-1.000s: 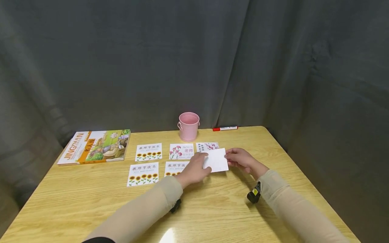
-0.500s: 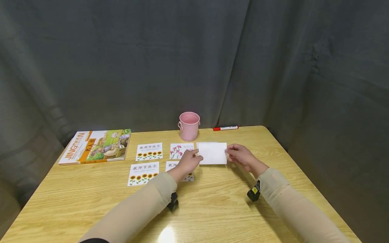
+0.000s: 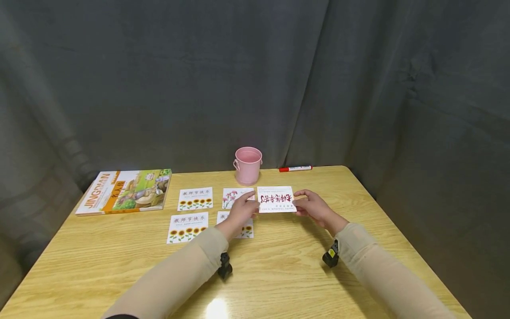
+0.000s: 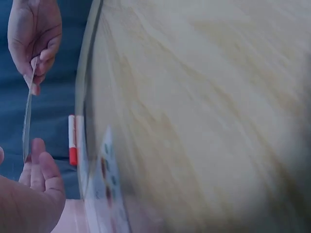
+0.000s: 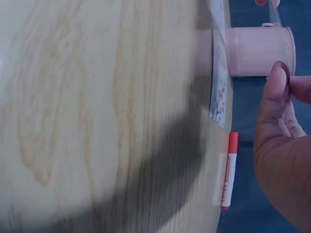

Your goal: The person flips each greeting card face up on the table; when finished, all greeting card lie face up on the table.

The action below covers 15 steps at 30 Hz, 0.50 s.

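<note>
A white card (image 3: 276,204) with red lettering is held level between both hands in the head view, its writing upside down. My left hand (image 3: 240,213) pinches its left edge, and my right hand (image 3: 317,209) pinches the right edge. From the left wrist, the card (image 4: 27,124) shows nearly edge-on, raised above the table. Below it lies a card with pink blossoms (image 5: 218,94), seen in the right wrist view but hidden from the head. My left hand partly covers a carnation card (image 3: 233,197) and a sunflower card (image 3: 248,231) on the table.
Two more sunflower cards (image 3: 195,199) lie to the left, one above the other. A pink bucket (image 3: 248,170) stands at the back edge. A red and white marker (image 3: 295,169) lies to its right. Picture books (image 3: 125,192) lie at the back left of the wooden table (image 3: 287,274).
The held card has turned over from its blank white side to its printed side. My left hand has shifted left and farther back, and my right hand rose slightly.
</note>
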Tool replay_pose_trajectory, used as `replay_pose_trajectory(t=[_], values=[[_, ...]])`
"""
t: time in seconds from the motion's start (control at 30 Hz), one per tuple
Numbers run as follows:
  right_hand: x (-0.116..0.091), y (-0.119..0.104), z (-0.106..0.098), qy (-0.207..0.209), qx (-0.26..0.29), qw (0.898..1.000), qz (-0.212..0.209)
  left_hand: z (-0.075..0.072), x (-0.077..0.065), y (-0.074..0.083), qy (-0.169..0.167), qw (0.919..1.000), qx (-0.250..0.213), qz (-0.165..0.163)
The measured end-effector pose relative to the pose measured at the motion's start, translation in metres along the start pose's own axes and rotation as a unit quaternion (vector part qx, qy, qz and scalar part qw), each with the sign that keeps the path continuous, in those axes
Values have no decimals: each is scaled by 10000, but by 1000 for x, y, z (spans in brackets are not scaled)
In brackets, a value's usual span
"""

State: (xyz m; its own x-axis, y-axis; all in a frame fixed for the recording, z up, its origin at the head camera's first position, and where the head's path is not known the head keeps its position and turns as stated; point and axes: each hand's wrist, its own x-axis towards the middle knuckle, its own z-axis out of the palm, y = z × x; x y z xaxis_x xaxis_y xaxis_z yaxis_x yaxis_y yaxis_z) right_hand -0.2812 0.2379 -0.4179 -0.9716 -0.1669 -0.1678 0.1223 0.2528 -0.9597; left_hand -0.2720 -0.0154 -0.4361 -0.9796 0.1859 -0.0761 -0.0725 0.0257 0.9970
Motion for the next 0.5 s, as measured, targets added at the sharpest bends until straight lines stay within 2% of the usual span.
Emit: replay_pose_trajectory(t=[0.23,0.37,0.5], values=[[2,2,2,-25,-528,9986,-18,-4,2,-5,-99,9993,-342,-135],[3,-1,5,-322,-804,9962,-63,-3,3,-3,-353,9992,-57,-172],[4,-6,14,-848,-1044,9907,-228,1,2,-1,-807,9959,411,-4]])
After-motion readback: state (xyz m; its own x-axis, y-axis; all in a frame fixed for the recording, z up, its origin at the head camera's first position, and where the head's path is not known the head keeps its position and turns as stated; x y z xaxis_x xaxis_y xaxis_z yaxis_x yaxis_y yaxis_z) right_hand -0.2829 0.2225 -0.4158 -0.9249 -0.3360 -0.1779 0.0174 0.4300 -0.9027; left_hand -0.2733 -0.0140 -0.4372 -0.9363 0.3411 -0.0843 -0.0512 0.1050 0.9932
